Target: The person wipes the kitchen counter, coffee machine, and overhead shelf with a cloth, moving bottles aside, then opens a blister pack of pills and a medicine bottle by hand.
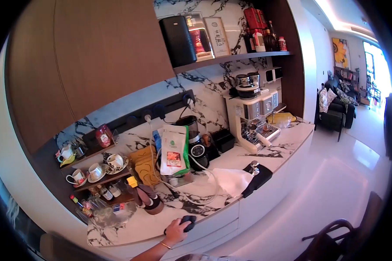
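Note:
My left hand [175,232], with a thin bracelet at the wrist, is at the front edge of the marble-patterned counter [146,224]. Its fingers are closed on a small dark bundle [188,222] that looks like a black cloth; much of it is hidden under the hand. Behind the hand stands a brown bottle with a yellow cap [146,195]. Farther right, a white cloth [231,180] lies beside a black mat [258,177] with a metal tamper [253,167] on it. My right hand is out of view.
A cream espresso machine [252,122] stands at the back right. A white-and-green coffee bag [174,150] leans before a black grinder [199,150]. Cups and saucers [96,172] fill small shelves at left. A white cable [204,202] loops over the counter. A dark chair [335,237] stands lower right.

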`<state>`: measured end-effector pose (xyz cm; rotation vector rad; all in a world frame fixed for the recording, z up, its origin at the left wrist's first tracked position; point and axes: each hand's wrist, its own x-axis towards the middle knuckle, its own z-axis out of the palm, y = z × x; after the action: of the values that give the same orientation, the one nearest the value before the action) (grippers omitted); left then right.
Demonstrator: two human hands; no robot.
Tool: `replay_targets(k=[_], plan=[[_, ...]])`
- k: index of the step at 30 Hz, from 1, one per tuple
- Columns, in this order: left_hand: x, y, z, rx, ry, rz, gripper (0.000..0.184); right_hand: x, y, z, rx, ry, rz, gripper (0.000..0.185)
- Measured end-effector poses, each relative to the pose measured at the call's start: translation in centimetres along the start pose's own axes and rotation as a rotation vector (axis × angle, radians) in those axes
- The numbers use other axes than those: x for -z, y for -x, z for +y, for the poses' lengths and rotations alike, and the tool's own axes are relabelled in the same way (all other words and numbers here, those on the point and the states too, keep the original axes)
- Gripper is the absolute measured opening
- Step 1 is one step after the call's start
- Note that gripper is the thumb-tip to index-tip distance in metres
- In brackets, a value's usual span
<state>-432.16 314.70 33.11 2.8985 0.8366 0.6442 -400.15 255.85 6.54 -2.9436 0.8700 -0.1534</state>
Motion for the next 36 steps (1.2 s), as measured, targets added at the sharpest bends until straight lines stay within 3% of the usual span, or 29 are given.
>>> replay_targets(k=[6,10,16,17,19,21,22,23,24,25,26,28,29,30,31,33,34,36], plan=[[0.6,-1.0,1.8,0.06,-0.096,-0.048,0.049,-1.5,-8.2,-3.3,-0.015,-0.163,-0.226,0.033],[0.6,-3.1,2.6,-0.029,-0.198,-0.206,0.051,-4.1,-12.3,-4.5,-0.052,-0.369,-0.391,0.034],[-1.6,-5.6,3.1,-0.077,-0.337,-0.166,0.048,-9.1,-15.3,-7.7,-0.175,-0.758,-0.694,0.034],[-2.2,-5.7,3.1,-0.145,-0.309,-0.264,0.048,-9.9,-15.4,-9.0,-0.194,-0.798,-0.735,0.034],[-2.9,-5.3,2.3,-0.146,-0.329,-0.074,0.046,-10.7,-15.0,-11.6,-0.232,-0.829,-0.786,0.034],[-3.7,-5.2,1.9,-0.198,-0.328,-0.115,0.046,-12.3,-15.0,-14.8,-0.246,-0.798,-0.736,0.028],[-3.9,-4.9,1.4,-0.163,-0.362,-0.069,0.046,-5.6,-13.2,-18.8,-0.27,-0.851,-0.745,0.03],[-4.1,-4.1,0.1,-0.101,-0.358,-0.14,0.049,-8.7,-13.2,-20.4,-0.287,-0.898,-0.715,0.033],[-4.1,-4.3,0.3,-0.116,-0.351,-0.169,0.049,-9.3,-12.8,-22.7,-0.285,-0.955,-0.763,0.052],[-3.3,-4.4,0.8,-0.097,-0.342,-0.188,0.049,-7.7,-12.5,-24.6,-0.317,-1.023,-0.772,0.029],[-3.1,-4.3,1.0,-0.075,-0.354,-0.188,0.05,-2.5,-10.5,-27.8,-0.302,-0.977,-0.791,0.021],[-3.1,-4.2,0.8,-0.066,-0.332,-0.203,0.05,-2.9,-8.4,-32.1,-0.217,-1.027,-0.84,0.016],[-2.9,-4.0,0.5,-0.057,-0.31,-0.211,0.049,-3.9,-7.6,-34.0,-0.204,-0.983,-0.979,0.025],[-2.7,-3.9,0.2,-0.056,-0.311,-0.225,0.049,-5.0,-6.4,-35.9,-0.19,-1.04,-1.064,0.018],[-2.8,-3.8,-0.1,-0.071,-0.29,-0.219,0.048,-3.1,-5.3,-38.0,-0.16,-0.88,-1.128,0.015],[-4.1,-4.7,-0.6,-0.078,-0.248,-0.202,0.047,-6.4,-2.2,-41.5,-0.083,-0.911,-1.09,0.024],[-3.9,-4.8,0.0,-0.106,-0.265,-0.159,0.046,-7.5,-0.8,-43.0,0.011,-0.976,-1.018,0.042],[-2.9,-3.7,0.2,-0.1,-0.307,-0.126,0.045,-6.3,1.1,-44.7,0.011,-1.049,-1.147,0.055]])
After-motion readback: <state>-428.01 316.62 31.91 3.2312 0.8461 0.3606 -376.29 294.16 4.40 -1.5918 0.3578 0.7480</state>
